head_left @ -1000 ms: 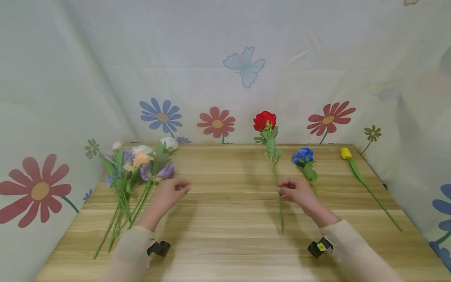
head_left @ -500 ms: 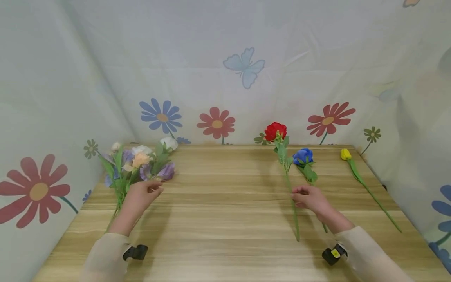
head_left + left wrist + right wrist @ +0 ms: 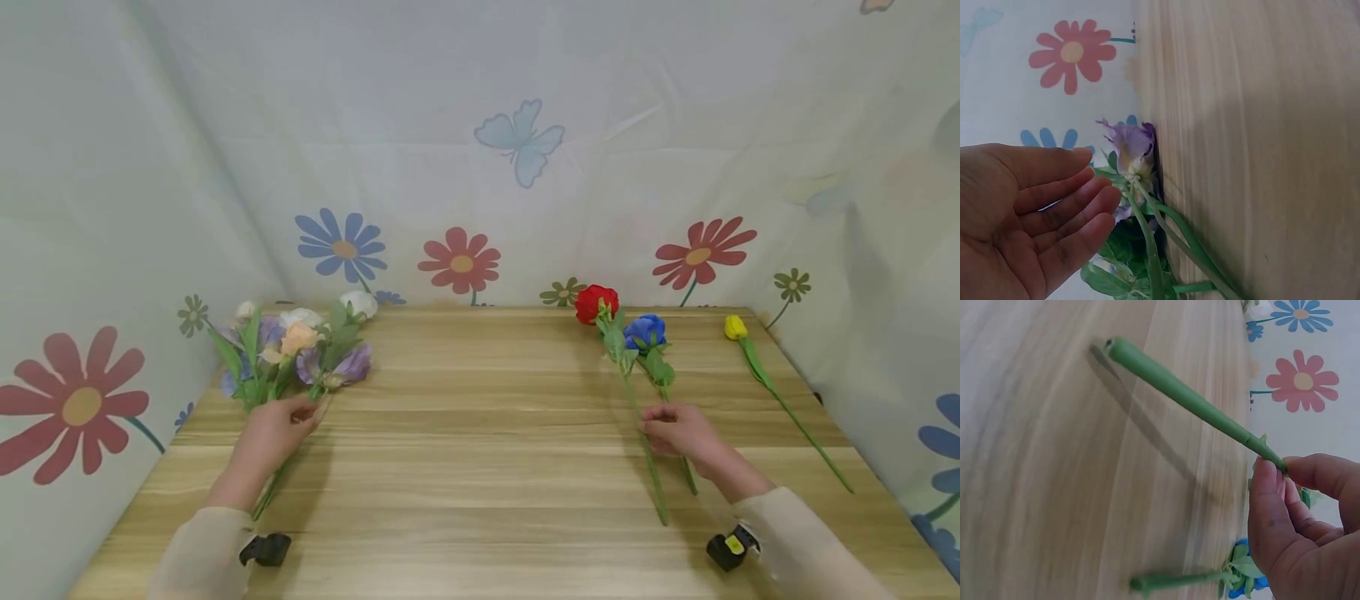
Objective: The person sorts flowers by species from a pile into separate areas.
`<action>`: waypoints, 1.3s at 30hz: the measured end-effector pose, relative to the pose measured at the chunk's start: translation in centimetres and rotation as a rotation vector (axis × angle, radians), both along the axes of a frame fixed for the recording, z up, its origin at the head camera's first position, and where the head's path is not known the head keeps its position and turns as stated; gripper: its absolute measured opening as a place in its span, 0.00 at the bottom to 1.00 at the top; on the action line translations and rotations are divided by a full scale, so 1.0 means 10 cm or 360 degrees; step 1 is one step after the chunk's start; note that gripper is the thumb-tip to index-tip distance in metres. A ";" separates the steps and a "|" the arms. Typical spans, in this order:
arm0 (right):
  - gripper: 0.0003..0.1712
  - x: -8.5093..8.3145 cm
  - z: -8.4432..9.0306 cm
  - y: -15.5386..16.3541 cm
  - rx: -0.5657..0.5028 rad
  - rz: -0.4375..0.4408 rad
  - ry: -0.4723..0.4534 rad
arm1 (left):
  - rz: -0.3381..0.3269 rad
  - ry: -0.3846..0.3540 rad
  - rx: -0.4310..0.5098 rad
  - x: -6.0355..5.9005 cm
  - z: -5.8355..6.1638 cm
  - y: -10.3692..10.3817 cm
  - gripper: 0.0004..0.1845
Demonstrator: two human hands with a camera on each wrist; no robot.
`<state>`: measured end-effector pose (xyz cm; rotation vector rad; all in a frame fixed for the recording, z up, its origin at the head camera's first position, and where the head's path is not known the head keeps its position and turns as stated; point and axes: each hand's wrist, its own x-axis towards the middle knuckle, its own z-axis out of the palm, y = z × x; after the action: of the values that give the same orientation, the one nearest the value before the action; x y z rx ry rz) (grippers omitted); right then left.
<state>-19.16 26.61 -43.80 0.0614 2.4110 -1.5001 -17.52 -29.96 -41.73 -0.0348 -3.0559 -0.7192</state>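
My right hand (image 3: 682, 432) pinches the green stem (image 3: 1185, 397) of a red rose (image 3: 597, 305) between thumb and fingers. In the right wrist view that stem's cut end hangs above the wood, its shadow beneath. Just right of it lies a blue rose (image 3: 647, 332) with green leaves. Over the stems of a flower bunch on the left, my left hand (image 3: 273, 433) hovers with fingers loosely bent and nothing between them. A purple flower (image 3: 1132, 147) and its stems show beyond its fingertips. The bunch also has a peach flower (image 3: 299, 337) and white blooms (image 3: 358, 304).
A yellow tulip (image 3: 737, 327) with a long stem lies at the right side of the wooden table (image 3: 480, 467). A pale cloth (image 3: 420, 150) printed with flowers and a butterfly stands behind the table and along both sides.
My right hand has carried the red rose rightward and lower, close beside the blue rose. My left hand has moved left and slightly toward me, over the bunch's stems.
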 end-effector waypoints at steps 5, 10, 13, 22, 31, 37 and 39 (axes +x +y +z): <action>0.22 0.01 -0.02 0.07 0.0038 0.0008 -0.0017 | 0.0022 -0.0044 -0.0014 0.01 -0.03 -0.07 0.19; 0.22 0.03 -0.05 0.12 0.0066 0.0010 -0.0012 | 0.0040 -0.0085 -0.0027 0.01 -0.03 -0.10 0.18; 0.21 0.04 -0.06 0.14 0.0097 0.0010 -0.0005 | 0.0041 -0.0080 -0.0051 0.01 -0.03 -0.11 0.18; 0.19 0.05 -0.08 0.15 0.0156 -0.0025 -0.0016 | 0.0048 -0.0123 -0.0066 0.01 -0.09 -0.15 0.17; 0.17 0.07 -0.10 0.14 0.0266 -0.0034 0.0017 | 0.0053 -0.0139 -0.0221 -0.01 -0.11 -0.15 0.16; 0.16 0.09 -0.11 0.14 0.0331 -0.0022 0.0053 | 0.0084 -0.0173 -0.0267 -0.05 -0.11 -0.12 0.13; 0.16 0.09 -0.12 0.14 0.0342 -0.0020 0.0074 | 0.0101 -0.0191 -0.0273 -0.07 -0.11 -0.11 0.13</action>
<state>-18.27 27.98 -45.01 0.0888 2.6050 -1.2545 -18.23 -31.04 -42.79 0.1081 -3.2071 -0.4713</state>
